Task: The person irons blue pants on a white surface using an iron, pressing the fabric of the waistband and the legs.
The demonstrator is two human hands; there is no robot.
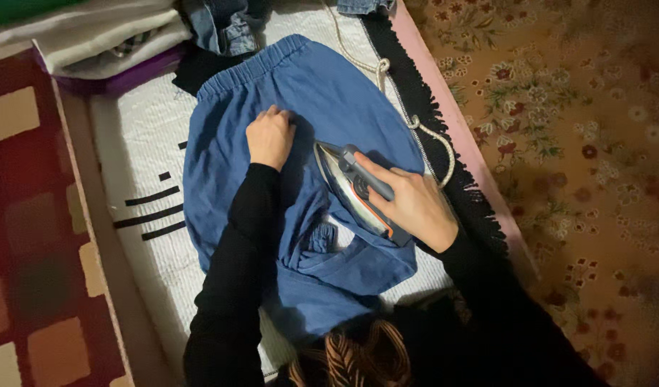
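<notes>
Head camera looks straight down on what I am working: a blue garment (322,107) with an elastic waistband, spread over a white quilted pad (140,143) that has short black stripes. My left hand (270,136) rests on the cloth just below the waistband, fingers curled and pressing it flat, holding nothing. My right hand (415,204) is wrapped around the handle of an iron (351,188), whose soleplate sits tilted on the middle of the garment, nose pointing toward the waistband.

As I judge it, the upper part near the waistband lies smooth and looks pressed, while the lower part nearest me is bunched and folded over itself at the bottom, so that portion is not yet ironed. I would call the piece roughly half done, though the dim light makes fine creases hard to read.

A pale cord (433,136) runs off along the black fringed edge (444,143). Folded light-coloured cloths (93,36) are stacked at the far corner, beside some denim (225,25).
</notes>
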